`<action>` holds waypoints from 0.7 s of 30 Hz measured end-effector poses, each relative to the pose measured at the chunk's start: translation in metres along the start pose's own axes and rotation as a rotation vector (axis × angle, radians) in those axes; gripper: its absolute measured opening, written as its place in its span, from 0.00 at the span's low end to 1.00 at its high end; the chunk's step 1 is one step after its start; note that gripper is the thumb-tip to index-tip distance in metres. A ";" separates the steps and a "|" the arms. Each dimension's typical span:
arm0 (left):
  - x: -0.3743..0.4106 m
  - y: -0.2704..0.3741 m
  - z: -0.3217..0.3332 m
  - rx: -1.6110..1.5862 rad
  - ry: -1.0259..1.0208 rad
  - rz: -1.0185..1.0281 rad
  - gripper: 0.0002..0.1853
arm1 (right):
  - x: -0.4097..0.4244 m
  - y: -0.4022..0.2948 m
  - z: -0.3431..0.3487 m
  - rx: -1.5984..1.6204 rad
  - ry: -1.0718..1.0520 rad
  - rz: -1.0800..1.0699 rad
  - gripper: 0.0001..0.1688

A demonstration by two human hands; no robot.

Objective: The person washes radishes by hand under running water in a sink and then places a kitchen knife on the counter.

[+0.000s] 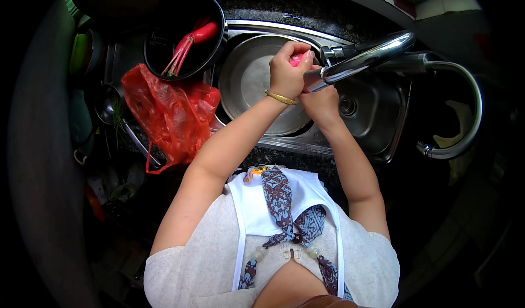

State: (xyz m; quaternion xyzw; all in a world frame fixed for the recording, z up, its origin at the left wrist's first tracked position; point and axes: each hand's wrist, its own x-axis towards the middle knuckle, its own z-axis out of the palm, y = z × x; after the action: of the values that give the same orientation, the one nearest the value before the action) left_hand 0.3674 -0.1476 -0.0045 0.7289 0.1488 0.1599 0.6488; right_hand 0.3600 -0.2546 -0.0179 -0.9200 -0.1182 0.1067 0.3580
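Observation:
A red radish is gripped in my left hand, which wears a gold bangle. My right hand is closed just below it, against the radish's lower part, its fingers largely hidden by the chrome faucet spout. Both hands are over the right side of a wide metal basin set in the stainless steel sink. Up and to the left, a black pot holds more red radishes with reddish stalks.
A crumpled red plastic bag lies left of the sink, beside a metal ladle. The faucet's curved pipe arches over the right side. A smaller sink bowl with a drain adjoins the basin.

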 end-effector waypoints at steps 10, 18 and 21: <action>0.007 -0.005 -0.028 0.081 -0.333 0.382 0.09 | 0.003 -0.010 -0.043 1.036 -0.676 0.303 0.12; -0.013 0.006 -0.019 -0.034 -0.196 0.308 0.28 | 0.002 -0.005 -0.026 1.229 -0.470 0.516 0.27; -0.014 0.002 -0.022 0.222 -0.223 0.538 0.38 | 0.001 -0.004 -0.025 1.224 -0.410 0.519 0.29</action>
State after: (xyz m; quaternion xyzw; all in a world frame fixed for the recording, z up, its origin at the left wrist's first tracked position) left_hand 0.3452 -0.1340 -0.0008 0.8216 -0.1051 0.2275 0.5121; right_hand 0.3670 -0.2673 0.0030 -0.5125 0.1218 0.4081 0.7457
